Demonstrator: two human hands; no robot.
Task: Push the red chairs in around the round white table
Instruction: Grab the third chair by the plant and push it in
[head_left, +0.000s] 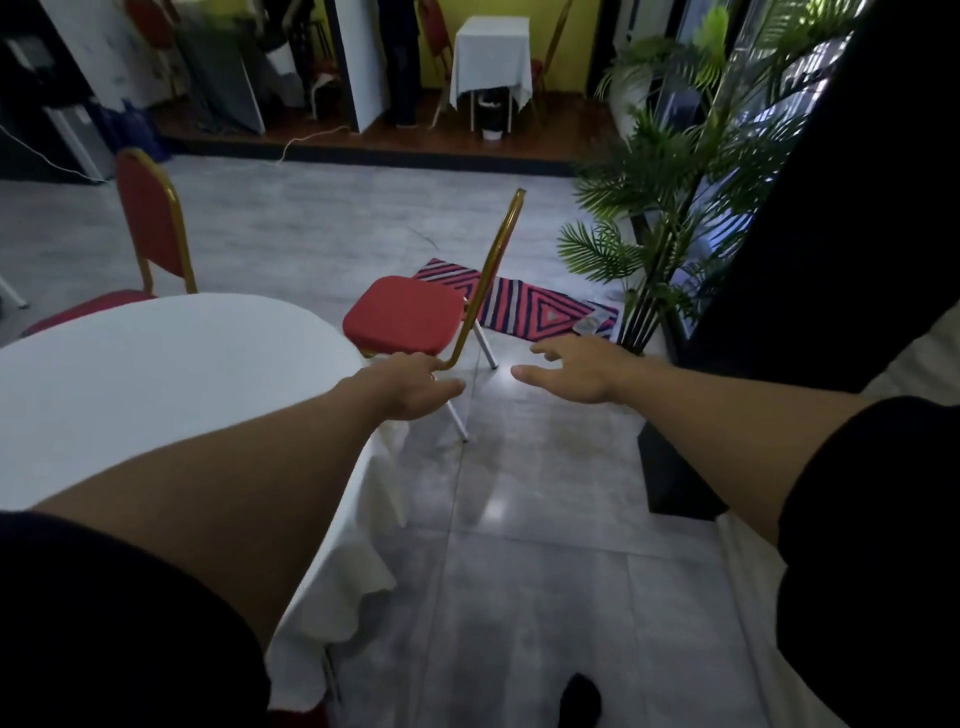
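Observation:
The round white table (156, 374) with its hanging cloth fills the left of the head view. A red chair (405, 314) with a gold frame stands at the table's right edge, seen side-on, its seat facing the table. My left hand (410, 387) is stretched out just in front of the chair's lower frame, fingers apart, holding nothing. My right hand (571, 371) hovers to the right of the chair, open and apart from it. A second red chair (150, 223) stands at the table's far left side, its seat partly under the table.
A striped red and navy mat (524, 304) lies on the grey tiled floor behind the near chair. A tall green potted plant (670, 171) stands at the right by a dark pillar. A small square cloth-covered table (491, 57) stands far back.

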